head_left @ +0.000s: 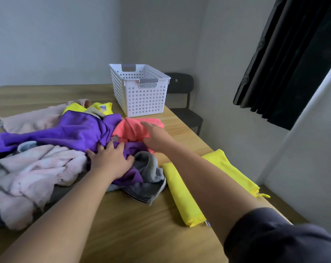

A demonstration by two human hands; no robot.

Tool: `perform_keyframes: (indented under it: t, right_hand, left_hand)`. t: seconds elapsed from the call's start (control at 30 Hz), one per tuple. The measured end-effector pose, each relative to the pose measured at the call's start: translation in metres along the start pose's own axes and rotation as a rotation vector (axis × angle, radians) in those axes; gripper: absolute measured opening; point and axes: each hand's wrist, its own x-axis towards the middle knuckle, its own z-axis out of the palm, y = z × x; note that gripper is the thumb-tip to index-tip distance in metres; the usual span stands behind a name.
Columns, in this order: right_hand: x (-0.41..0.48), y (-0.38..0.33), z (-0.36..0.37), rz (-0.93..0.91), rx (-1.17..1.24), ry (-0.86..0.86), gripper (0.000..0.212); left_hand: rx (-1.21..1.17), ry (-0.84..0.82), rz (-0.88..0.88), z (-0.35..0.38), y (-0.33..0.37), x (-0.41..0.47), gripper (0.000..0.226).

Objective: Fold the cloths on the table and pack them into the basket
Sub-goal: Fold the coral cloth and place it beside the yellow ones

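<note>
A heap of cloths covers the left half of the wooden table (134, 215): a purple cloth (66, 131), a pink fluffy cloth (37, 171), a grey cloth (149, 175) and a coral cloth (130, 130). My left hand (111, 158) rests flat on the purple cloth with fingers spread. My right hand (157, 137) reaches over the coral cloth with straight fingers touching it. A folded yellow cloth (183, 190) lies near the table's right edge, under my right forearm. The white perforated basket (142, 99) stands behind the heap; I see nothing inside it.
A pale pink cloth (32, 118) and another yellow cloth (102, 108) lie at the back of the heap. A black chair (185, 103) stands beyond the table's right edge. A dark curtain (293, 63) hangs at the right wall.
</note>
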Motion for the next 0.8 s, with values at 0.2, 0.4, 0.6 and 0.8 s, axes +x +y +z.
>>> perform_keyframes:
  t: [0.2,0.4,0.6,0.8]
  right_hand:
    - [0.016,-0.006,0.022,0.082,-0.179,-0.002,0.033]
    - [0.009,-0.007,-0.015,0.334,0.262,0.343,0.022]
    - [-0.012,-0.019,-0.086,0.211,0.784,0.491,0.031]
    - [-0.053,-0.046,-0.127,0.075,1.071,0.496,0.026]
  left_hand:
    - [-0.037,0.08,-0.008,0.008,-0.003,0.0,0.069]
    - [-0.062,0.088,-0.009,0.008,-0.005,0.001,0.075]
    - [-0.11,0.048,-0.031,-0.008,-0.003,-0.006,0.071]
    - [-0.253,0.555,-0.027,-0.048,0.002,-0.04,0.046]
